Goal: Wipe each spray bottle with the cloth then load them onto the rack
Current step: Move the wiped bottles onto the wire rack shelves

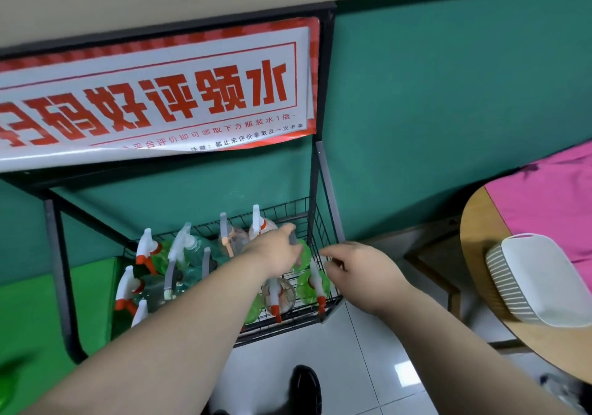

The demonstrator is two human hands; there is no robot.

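1. Spray bottles point(179, 254) with white trigger heads and orange nozzles are stood and laid together in the wire basket point(315, 219) of a black metal rack point(320, 171), which is set against a green wall.
2. The left hand point(275, 251) is reached over the basket towards its back right corner, and its fingers are closed around the grey-triggered head of a green spray bottle point(304, 253); the grip is partly hidden by the back of the hand.
3. The right hand point(362, 269) is held just beside the basket's right rim with its fingers point(333, 265) curled; whether the wire or anything else is grasped cannot be told.
4. A second green bottle point(312, 286) and a clear bottle point(278, 296) are seen at the front right of the basket, below the left hand, nozzles pointed forward and down.
5. A red-and-white printed sign point(153, 94) is hung across the top of the rack.
6. A round wooden desk point(480, 254) is seen at the right, partly covered by a pink cloth point(551, 203), with a white ribbed container point(538, 283) tilted at its near edge.
7. A black shoe point(306, 386) is seen on the tiled floor below.
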